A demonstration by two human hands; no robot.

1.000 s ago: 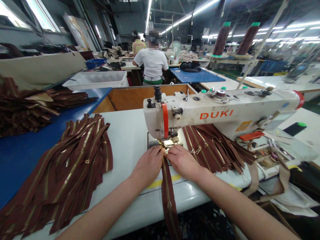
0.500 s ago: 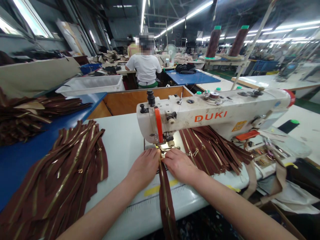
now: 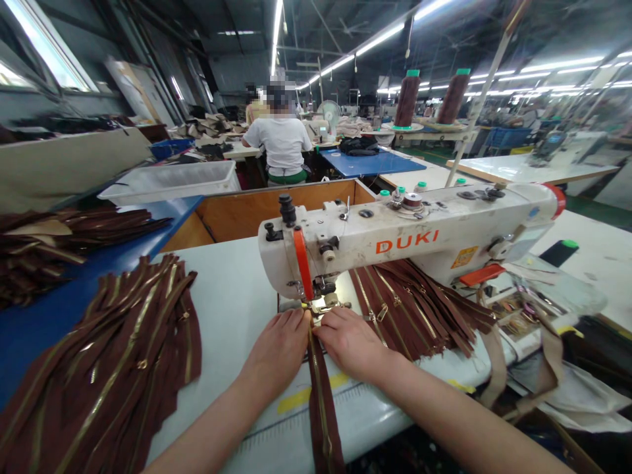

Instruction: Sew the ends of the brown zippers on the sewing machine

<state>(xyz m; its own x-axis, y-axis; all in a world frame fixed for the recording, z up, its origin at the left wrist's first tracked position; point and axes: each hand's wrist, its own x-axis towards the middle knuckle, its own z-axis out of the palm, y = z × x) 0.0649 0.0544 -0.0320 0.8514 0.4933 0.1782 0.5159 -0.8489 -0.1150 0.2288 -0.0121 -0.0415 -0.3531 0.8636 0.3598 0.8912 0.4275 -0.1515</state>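
A brown zipper (image 3: 322,401) with brass-coloured teeth runs from under the sewing machine's (image 3: 395,230) presser foot toward me and hangs over the table's front edge. My left hand (image 3: 286,342) is closed on its left side, just in front of the lit needle area. On the other side my right hand (image 3: 351,342) pinches the zipper with bent fingers. The fingertips of both hands nearly meet, and they hide the zipper's far end. To the left lies a large pile of brown zippers (image 3: 133,355). Another bunch of zippers (image 3: 409,309) is spread under the machine arm.
A small tray of tools (image 3: 526,313) sits at the right, near hanging beige straps (image 3: 550,355). Thread cones (image 3: 407,99) stand behind the machine. More brown pieces (image 3: 44,250) lie on the blue table (image 3: 99,289). Ahead, a person in a white shirt (image 3: 284,145) sits facing away.
The view has shifted slightly, so everything sits a little lower and further left. Both hands keep the same hold on the zipper at the presser foot.
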